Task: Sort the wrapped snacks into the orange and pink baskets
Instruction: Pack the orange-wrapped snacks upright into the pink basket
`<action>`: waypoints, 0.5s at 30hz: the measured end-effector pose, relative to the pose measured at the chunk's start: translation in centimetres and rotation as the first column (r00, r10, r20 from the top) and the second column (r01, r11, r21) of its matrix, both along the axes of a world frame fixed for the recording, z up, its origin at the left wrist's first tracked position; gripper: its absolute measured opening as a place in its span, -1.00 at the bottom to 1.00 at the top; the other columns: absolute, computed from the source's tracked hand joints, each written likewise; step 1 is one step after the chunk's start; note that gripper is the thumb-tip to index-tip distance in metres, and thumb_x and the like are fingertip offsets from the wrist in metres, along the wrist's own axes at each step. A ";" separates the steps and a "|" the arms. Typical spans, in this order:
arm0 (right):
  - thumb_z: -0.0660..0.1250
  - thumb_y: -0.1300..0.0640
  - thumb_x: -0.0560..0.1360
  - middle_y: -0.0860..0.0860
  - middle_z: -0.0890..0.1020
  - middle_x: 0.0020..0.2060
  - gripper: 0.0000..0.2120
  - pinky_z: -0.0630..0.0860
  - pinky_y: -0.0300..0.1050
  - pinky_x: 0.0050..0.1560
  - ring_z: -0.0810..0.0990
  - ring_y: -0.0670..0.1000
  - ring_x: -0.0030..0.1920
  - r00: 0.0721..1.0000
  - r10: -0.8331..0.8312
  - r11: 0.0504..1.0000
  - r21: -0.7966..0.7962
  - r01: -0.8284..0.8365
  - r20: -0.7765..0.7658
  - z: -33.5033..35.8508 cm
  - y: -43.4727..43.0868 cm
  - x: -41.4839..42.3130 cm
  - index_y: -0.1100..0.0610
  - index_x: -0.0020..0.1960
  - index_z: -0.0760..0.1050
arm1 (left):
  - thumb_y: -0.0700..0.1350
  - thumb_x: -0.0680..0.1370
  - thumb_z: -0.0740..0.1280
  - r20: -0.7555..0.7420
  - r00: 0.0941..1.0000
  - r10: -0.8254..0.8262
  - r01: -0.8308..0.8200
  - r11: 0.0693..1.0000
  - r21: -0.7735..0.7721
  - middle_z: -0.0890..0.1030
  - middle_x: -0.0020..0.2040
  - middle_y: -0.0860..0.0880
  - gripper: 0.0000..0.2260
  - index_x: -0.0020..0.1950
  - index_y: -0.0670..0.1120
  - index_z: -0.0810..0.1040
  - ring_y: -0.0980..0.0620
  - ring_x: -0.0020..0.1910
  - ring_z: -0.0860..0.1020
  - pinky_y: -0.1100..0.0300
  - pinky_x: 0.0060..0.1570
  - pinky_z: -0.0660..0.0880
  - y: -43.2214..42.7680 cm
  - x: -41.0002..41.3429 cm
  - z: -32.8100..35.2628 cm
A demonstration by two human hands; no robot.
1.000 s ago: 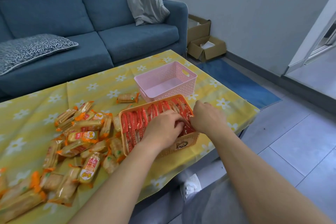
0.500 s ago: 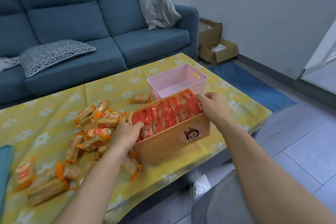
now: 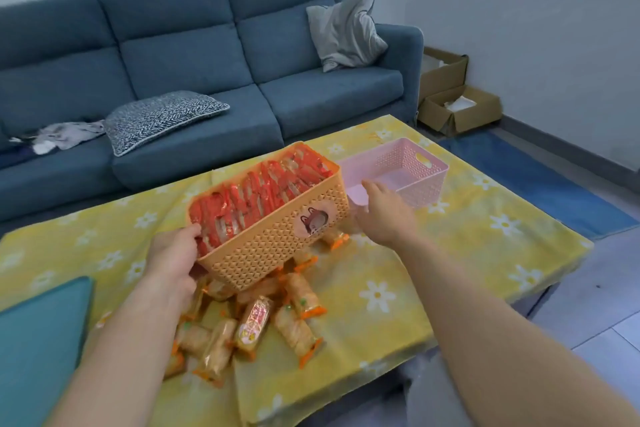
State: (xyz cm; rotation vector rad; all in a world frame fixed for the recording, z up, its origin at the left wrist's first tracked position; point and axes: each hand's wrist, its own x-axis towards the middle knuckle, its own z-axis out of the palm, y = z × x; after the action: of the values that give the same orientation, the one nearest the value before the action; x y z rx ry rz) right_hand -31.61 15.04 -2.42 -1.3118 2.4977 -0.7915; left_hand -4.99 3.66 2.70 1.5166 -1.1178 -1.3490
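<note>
Orange basket [image 3: 277,239] full of red packets | left hand [image 3: 173,260] fingers gripping it | right hand [image 3: 384,215] open

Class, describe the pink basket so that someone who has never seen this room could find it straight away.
Start at the blue sofa, then look down to the low table under the yellow flowered cloth. Near its far right corner stands the pink basket, just beyond the right hand. Unlike the orange basket beside it, packed with red packets and held by the left hand, it looks empty.

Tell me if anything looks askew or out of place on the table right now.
The orange basket is off the table, tilted, held at one end by the left hand above loose wrapped snacks. The pink basket sits upright, empty.
</note>
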 end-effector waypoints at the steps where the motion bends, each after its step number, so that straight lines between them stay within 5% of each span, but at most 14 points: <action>1: 0.10 -0.21 0.63 0.07 0.35 0.52 -0.36 0.29 0.15 0.43 0.31 0.12 0.51 0.999 0.024 0.998 0.061 -0.022 -0.034 -0.5 -1.2 0.6 0.12 0.58 0.18 | -0.21 0.64 0.27 -0.008 1.000 0.025 -0.025 1.000 0.001 0.56 -0.58 0.05 -0.78 -0.21 -0.13 0.54 0.13 -0.65 0.51 0.08 -0.31 0.51 -1.0 0.1 0.1; 4: -0.13 -0.46 0.42 0.10 0.46 0.42 -0.09 0.28 0.22 0.40 0.36 0.17 0.45 0.996 0.018 0.980 0.199 -0.001 -0.084 -1.4 -3.4 2.1 0.15 0.52 0.21 | -0.23 0.63 0.26 -0.011 0.997 0.082 -0.082 0.996 -0.021 0.63 -0.45 -0.03 -0.78 -0.21 -0.13 0.53 0.05 -0.53 0.56 0.03 -0.27 0.56 -3.9 -1.0 0.0; 8: 0.14 0.08 0.54 0.04 0.59 0.21 -0.67 0.32 0.10 0.21 0.48 0.13 0.29 0.946 -0.094 0.946 0.268 0.182 -0.311 -2.3 -4.8 2.1 0.06 0.28 0.42 | -0.23 0.62 0.24 0.021 0.999 0.049 -0.047 0.995 -0.088 0.64 -0.21 -0.11 -0.80 -0.18 -0.12 0.55 -0.03 -0.35 0.58 0.01 -0.21 0.61 -7.9 -5.1 -0.4; 15: 0.18 0.19 0.54 0.00 0.64 0.11 -0.71 0.34 -0.01 0.17 0.63 0.09 0.14 0.945 -0.075 0.896 0.393 0.204 -0.320 -2.4 -4.9 0.7 0.03 0.22 0.51 | -0.06 0.52 0.21 0.052 0.995 -0.081 0.088 0.987 -0.138 0.70 -0.09 -0.12 -0.73 0.07 -0.18 0.58 -0.15 -0.16 0.69 -0.19 -0.09 0.65 -14.3 -15.5 -3.0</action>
State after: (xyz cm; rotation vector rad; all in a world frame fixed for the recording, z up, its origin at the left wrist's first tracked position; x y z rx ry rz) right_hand -30.95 10.17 -4.87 -1.1699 2.8050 -0.0501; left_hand -20.53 -10.66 -0.31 1.4192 -1.2915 -1.2687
